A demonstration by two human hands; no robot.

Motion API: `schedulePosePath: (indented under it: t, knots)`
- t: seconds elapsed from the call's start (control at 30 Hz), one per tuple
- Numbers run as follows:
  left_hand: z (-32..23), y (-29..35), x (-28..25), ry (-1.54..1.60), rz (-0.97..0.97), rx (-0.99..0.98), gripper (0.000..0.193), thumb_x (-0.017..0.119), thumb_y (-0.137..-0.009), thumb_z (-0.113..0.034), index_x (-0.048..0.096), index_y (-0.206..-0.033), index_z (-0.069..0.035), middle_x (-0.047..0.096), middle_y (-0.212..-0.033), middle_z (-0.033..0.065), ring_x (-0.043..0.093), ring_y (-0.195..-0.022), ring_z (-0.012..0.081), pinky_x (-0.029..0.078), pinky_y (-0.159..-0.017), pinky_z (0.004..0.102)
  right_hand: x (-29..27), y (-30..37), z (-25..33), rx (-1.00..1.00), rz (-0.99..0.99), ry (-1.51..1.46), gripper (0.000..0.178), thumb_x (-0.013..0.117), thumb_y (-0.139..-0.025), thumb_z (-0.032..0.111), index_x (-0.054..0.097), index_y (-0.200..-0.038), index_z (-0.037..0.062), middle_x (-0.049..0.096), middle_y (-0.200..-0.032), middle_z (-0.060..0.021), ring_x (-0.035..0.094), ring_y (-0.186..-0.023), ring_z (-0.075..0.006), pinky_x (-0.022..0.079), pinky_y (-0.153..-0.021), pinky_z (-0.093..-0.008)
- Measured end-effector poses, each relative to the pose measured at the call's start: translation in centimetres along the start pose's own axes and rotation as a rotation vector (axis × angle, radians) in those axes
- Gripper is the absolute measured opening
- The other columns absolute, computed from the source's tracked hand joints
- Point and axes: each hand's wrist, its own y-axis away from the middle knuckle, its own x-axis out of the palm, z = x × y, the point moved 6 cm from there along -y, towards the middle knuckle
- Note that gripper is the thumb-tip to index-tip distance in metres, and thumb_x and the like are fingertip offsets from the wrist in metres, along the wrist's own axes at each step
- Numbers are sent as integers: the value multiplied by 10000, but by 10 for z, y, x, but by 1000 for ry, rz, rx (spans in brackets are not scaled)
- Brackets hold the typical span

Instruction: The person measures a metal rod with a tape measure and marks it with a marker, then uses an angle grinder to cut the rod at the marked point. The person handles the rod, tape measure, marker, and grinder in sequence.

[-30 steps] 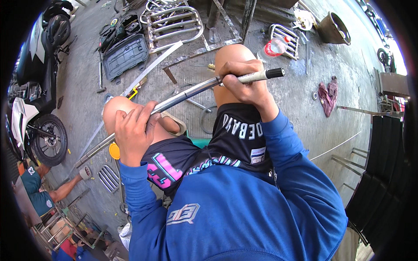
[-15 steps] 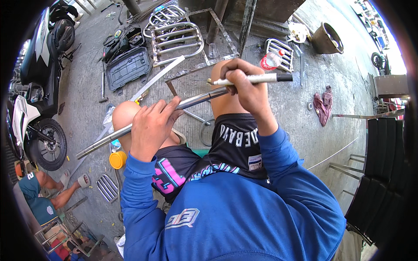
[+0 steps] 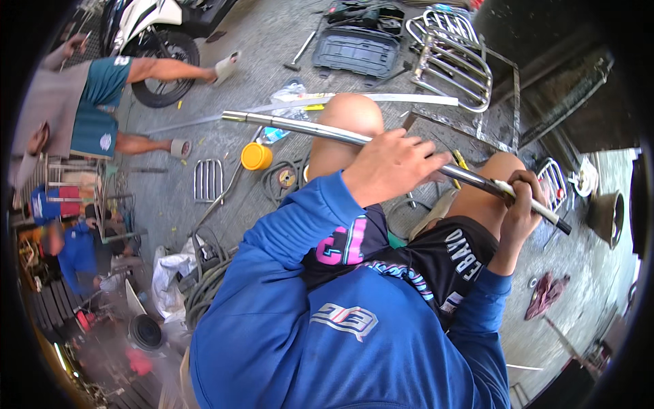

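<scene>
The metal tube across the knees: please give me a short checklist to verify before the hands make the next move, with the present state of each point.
1. Left hand grips the metal tube near its middle: ok.
2. Right hand holds the marker against the tube: ok.
3. Tube rests over both knees: ok.
4. Tube's far end clear of the yellow cup on the floor: ok.
5. Seated person at upper left clear of the tube's end: cannot tell.
</scene>
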Motion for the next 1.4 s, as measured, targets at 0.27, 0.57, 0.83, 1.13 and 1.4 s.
schedulePosePath:
  t: [0.27, 0.57, 0.83, 1.13, 1.4]
  knots:
    - [-4, 7, -8, -13, 35, 9, 405, 711, -941, -300, 687, -1328, -186, 670, -942, 25, 715, -871, 211, 550, -763, 386, -3, 5, 22, 11, -13, -69, 184, 585, -926, 82, 701, -899, -57, 629, -747, -57, 501, -591, -69, 347, -516, -233]
    - [-7, -1, -6, 39, 98, -2, 437, 761, -927, -318, 683, -1331, -170, 640, -906, 25, 699, -865, 210, 519, -745, 399, -1, 2, 22, 64, 141, -73, 165, 536, -907, 37, 674, -870, -46, 622, -774, -47, 497, -628, -64, 375, -550, -247]
    - [-6, -3, -6, 76, 88, -36, 455, 780, -902, -310, 684, -1326, -174, 659, -929, 44, 688, -879, 247, 515, -764, 407, 15, 13, 33, -34, -70, -284, 154, 628, -1000, 58, 680, -1102, -46, 687, -1076, -118, 625, -811, -120, 504, -707, -257]
    - [1, 8, -7, 260, -34, -36, 120, 579, -975, -188, 615, -1052, -103, 667, -916, 75, 729, -806, 295, 589, -671, 440, -15, 23, -13, -157, -92, -176, 300, 526, -1012, 231, 662, -1033, -35, 669, -998, -152, 629, -889, -207, 518, -848, -346]
    - [-15, 21, -16, -5, -70, -73, 145, 664, -893, -232, 690, -1014, -157, 658, -891, 7, 730, -790, 196, 545, -718, 377, -5, 10, -12, 28, -3, -119, 310, 531, -1031, 245, 637, -938, -31, 566, -869, -78, 434, -700, -138, 331, -654, -294]
